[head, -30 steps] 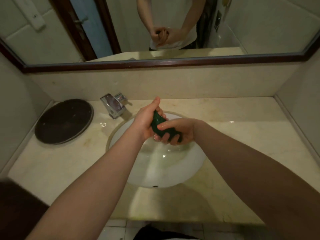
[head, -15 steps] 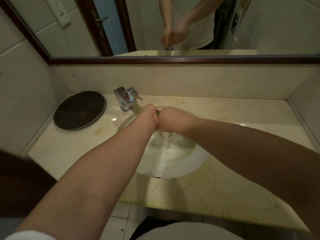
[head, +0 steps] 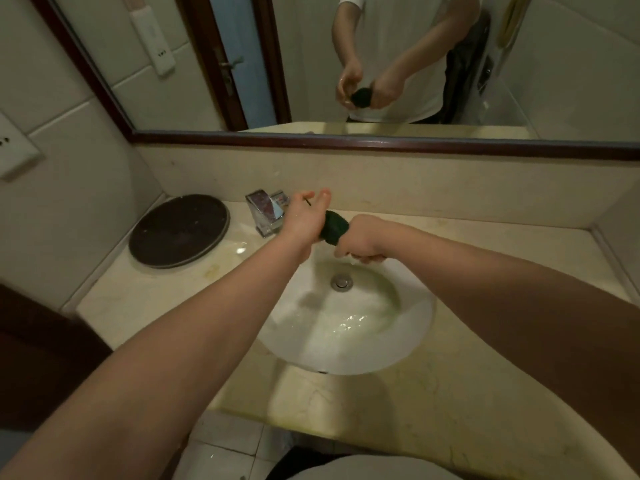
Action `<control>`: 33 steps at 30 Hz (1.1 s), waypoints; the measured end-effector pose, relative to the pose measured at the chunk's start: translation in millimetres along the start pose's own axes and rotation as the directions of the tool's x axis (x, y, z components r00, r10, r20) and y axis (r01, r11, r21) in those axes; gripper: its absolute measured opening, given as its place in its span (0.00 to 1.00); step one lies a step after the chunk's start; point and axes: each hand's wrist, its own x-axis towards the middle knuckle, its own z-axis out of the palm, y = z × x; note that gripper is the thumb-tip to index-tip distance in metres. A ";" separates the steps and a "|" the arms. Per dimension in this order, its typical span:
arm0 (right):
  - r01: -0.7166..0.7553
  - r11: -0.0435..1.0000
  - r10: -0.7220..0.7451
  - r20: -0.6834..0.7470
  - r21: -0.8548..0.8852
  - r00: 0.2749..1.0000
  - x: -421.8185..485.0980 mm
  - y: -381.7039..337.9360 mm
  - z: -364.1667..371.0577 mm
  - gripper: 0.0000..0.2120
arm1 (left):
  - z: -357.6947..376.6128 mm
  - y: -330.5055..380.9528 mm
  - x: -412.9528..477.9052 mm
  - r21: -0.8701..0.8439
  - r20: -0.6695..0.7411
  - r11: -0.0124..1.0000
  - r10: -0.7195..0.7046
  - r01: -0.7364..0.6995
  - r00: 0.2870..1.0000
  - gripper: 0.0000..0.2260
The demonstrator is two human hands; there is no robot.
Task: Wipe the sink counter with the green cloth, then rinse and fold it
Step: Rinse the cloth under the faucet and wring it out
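The green cloth point(head: 334, 227) is a tight, dark, wet wad held over the back of the white sink basin point(head: 398, 344). My right hand point(head: 360, 242) is closed around its right end. My left hand point(head: 304, 218) is at the cloth's left end with thumb and fingers spread; its palm touches the wad without gripping it. The beige stone counter point(head: 491, 247) surrounds the basin. The basin is wet, with water pooled around the drain point(head: 342, 282). No stream falls from the cloth.
A chrome faucet point(head: 267, 213) stands just left of my left hand. A dark round disc point(head: 178, 231) lies on the counter's left end. A framed mirror point(head: 571, 64) hangs above the backsplash and reflects both hands. Walls close in left and right.
Half a second ago both fists squeezed the cloth and water ran into the basin. Now my left hand has opened, the cloth shows between my hands, and the stream has stopped.
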 end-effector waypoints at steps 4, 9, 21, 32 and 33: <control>-0.077 0.957 0.017 0.210 0.280 0.978 1.7 10.5 -15.4 0.07 | -18.6 4.8 -19.8 0.226 0.275 0.943 0.179 -0.244 0.945 0.34; -0.013 0.978 -0.065 0.360 0.210 0.931 -9.1 5.3 -30.8 0.07 | -29.3 8.5 -38.0 0.668 0.615 0.230 0.364 -0.707 0.699 0.41; 0.253 0.741 -0.354 -0.042 -0.622 0.934 -24.1 -20.0 -11.0 0.07 | -14.6 23.6 -26.4 0.773 0.577 0.077 0.327 -0.630 0.748 0.12; 0.153 0.782 -0.321 -0.180 -0.605 0.930 -15.2 5.2 21.3 0.08 | -1.3 9.5 -22.2 0.844 0.522 0.199 -0.091 -0.498 0.848 0.08; 0.154 0.778 -0.328 -0.185 -0.610 0.927 -15.8 6.3 21.4 0.09 | -1.1 8.3 -22.0 0.843 0.522 0.207 -0.090 -0.497 0.848 0.08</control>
